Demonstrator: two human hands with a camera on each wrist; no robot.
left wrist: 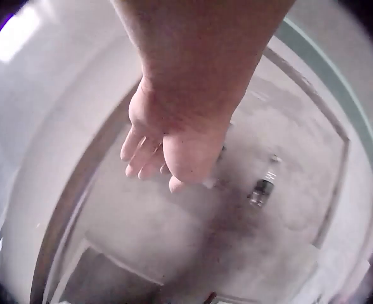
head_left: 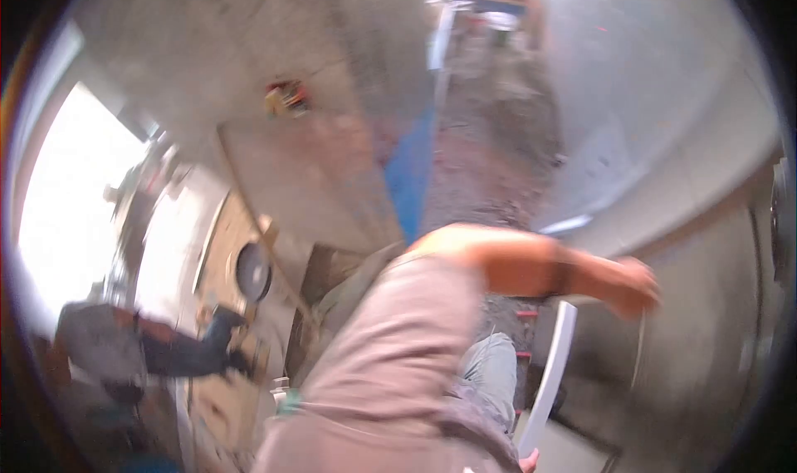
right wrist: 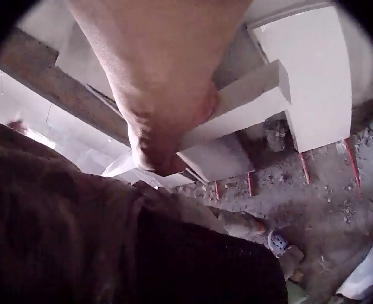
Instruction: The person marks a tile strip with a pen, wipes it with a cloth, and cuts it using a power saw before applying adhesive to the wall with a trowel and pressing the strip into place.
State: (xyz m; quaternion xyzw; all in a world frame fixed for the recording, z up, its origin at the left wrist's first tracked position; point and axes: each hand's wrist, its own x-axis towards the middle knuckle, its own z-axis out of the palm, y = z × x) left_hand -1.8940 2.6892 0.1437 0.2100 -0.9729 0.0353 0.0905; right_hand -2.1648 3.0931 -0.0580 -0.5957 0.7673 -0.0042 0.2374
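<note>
My left hand (head_left: 635,289) reaches across to the right at the end of a bent arm, blurred in the head view. In the left wrist view its fingers (left wrist: 142,158) hang loosely curled over a flat grey panel (left wrist: 142,221), the thumb side partly hiding what lies behind. On that panel lies a small metal and dark piece (left wrist: 262,187). My right hand (right wrist: 164,142) grips a long white rectangular bar (right wrist: 243,111), its fingers mostly hidden behind the wrist. Low in the head view, only a bit of that hand shows at the lower end of the bar (head_left: 552,373).
Large grey panels (head_left: 656,99) line a rubble-strewn passage (head_left: 490,141). Another person (head_left: 108,340) is at the far left, near a round dark disc (head_left: 253,271). White blocks (right wrist: 313,76) stand by thin red rods (right wrist: 305,168) above the dirt floor.
</note>
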